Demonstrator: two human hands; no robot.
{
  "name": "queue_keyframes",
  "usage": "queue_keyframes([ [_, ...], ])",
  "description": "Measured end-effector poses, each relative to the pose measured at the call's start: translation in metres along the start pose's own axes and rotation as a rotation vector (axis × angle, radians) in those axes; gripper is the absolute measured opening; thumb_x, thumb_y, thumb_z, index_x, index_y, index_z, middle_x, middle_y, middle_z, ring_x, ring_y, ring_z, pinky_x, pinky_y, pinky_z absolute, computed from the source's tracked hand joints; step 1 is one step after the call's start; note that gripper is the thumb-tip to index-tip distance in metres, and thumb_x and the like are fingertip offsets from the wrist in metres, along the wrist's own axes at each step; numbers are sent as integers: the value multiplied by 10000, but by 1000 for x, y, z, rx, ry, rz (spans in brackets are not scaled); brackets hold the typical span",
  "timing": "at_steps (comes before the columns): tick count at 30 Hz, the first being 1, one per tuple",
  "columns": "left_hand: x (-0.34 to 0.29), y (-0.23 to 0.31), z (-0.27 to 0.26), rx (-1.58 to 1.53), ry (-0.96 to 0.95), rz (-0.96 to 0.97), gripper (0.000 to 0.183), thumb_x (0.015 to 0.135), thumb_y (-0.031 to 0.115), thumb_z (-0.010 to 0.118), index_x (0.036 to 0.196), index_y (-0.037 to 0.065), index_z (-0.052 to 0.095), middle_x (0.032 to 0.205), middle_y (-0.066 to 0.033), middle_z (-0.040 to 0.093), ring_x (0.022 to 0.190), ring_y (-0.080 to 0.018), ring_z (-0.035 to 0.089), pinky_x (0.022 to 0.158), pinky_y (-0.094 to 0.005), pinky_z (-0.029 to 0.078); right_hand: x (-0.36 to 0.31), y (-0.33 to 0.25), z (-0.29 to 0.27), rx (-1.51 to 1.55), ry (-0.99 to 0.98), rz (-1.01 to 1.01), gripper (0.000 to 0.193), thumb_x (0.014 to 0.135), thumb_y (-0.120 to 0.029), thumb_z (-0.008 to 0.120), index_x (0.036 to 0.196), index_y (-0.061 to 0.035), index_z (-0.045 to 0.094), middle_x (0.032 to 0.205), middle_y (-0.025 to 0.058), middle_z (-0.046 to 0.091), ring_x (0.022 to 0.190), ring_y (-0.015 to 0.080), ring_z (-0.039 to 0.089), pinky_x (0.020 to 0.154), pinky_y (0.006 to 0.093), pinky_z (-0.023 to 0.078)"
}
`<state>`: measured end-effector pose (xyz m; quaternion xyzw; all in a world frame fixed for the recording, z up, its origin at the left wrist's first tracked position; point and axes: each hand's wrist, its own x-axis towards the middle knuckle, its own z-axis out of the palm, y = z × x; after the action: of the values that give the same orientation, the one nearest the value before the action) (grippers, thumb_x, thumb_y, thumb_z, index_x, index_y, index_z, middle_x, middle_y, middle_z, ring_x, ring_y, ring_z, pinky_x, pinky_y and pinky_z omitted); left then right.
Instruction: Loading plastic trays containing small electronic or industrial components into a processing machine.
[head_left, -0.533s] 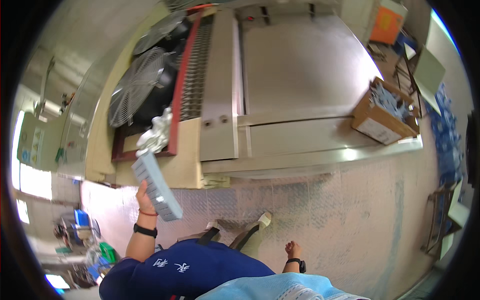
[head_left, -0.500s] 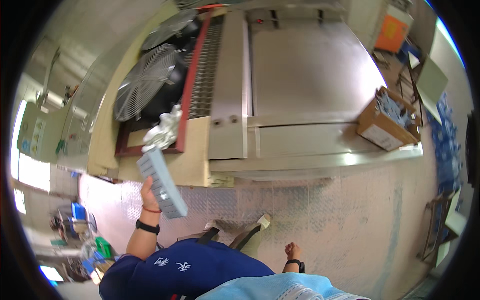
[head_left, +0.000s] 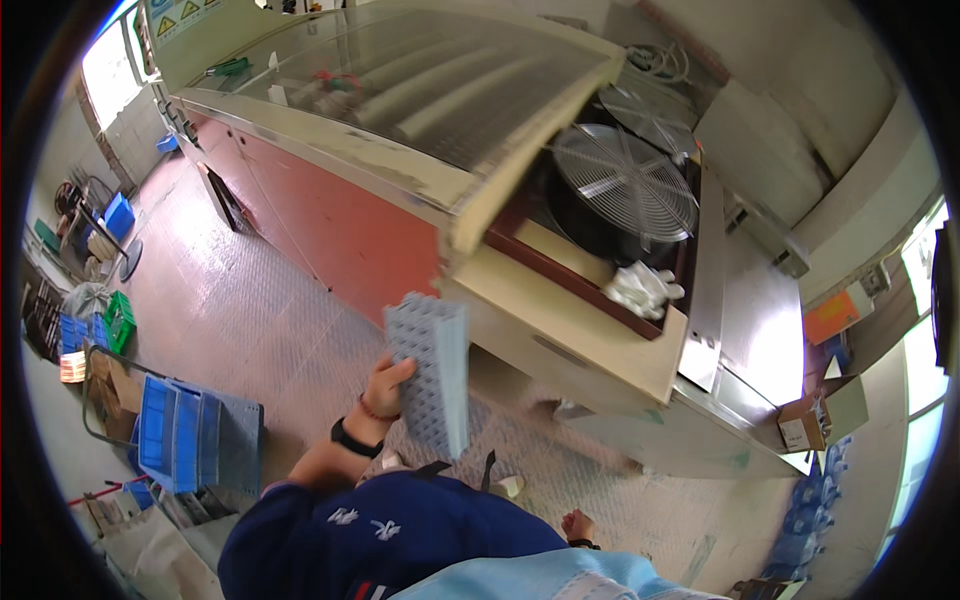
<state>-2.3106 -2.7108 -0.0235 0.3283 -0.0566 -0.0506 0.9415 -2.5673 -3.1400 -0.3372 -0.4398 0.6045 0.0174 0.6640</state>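
In my left hand [head_left: 384,388] is a grey-blue plastic tray-like block [head_left: 432,375], held upright by its left side with my thumb across it. Its broad face carries rows of small raised or recessed shapes; I cannot tell which. The block is in front of the machine's cream end panel, with a visible patterned floor below. My right hand [head_left: 577,525] hangs low near my body, fingers curled in, and nothing shows in it. A crumpled white cloth or glove [head_left: 643,290] lies on the dark red frame beside a round fan guard [head_left: 625,185].
A long machine with a red side panel [head_left: 330,220] and a clear cover [head_left: 430,80] stretches to the far left. Stacked blue crates [head_left: 180,430] stand at the left, near a green crate [head_left: 120,320]. At right are a cardboard box [head_left: 803,422] and blue water bottles [head_left: 800,520].
My view has turned left, so the fan and steel table now sit farther right. The block stays in my left hand, its bumpy face now showing. My right hand still hangs low.
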Motion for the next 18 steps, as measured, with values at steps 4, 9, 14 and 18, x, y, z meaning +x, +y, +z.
queue_keyframes([
  [4,-69,113,-123,122,159,190,349,823,85,496,1156,-19,493,1036,-113,603,896,-221,605,783,-326,490,-22,41,43,-398,-165,-52,130,823,-133,533,732,-43,554,572,111,540,462,221,527,402,329,426],
  [9,-122,214,-188,133,405,422,302,859,152,462,1111,-11,498,992,-116,604,832,-231,602,725,-349,492,-52,93,165,-1209,-371,-334,198,826,-206,555,782,-22,616,677,140,633,568,260,615,471,379,473],
  [14,-155,255,-296,550,664,577,356,884,232,434,1145,-7,474,986,-121,583,844,-266,578,737,-357,470,-82,73,301,-1413,-756,-635,204,786,-184,583,702,0,613,646,105,612,544,220,607,470,322,482],
  [18,-118,308,-288,-50,635,587,482,873,347,436,1202,-5,424,1098,-133,531,960,-272,528,818,-386,431,-116,86,399,-818,-317,-83,170,746,-137,601,637,-7,600,595,111,590,492,210,583,440,311,459],
])
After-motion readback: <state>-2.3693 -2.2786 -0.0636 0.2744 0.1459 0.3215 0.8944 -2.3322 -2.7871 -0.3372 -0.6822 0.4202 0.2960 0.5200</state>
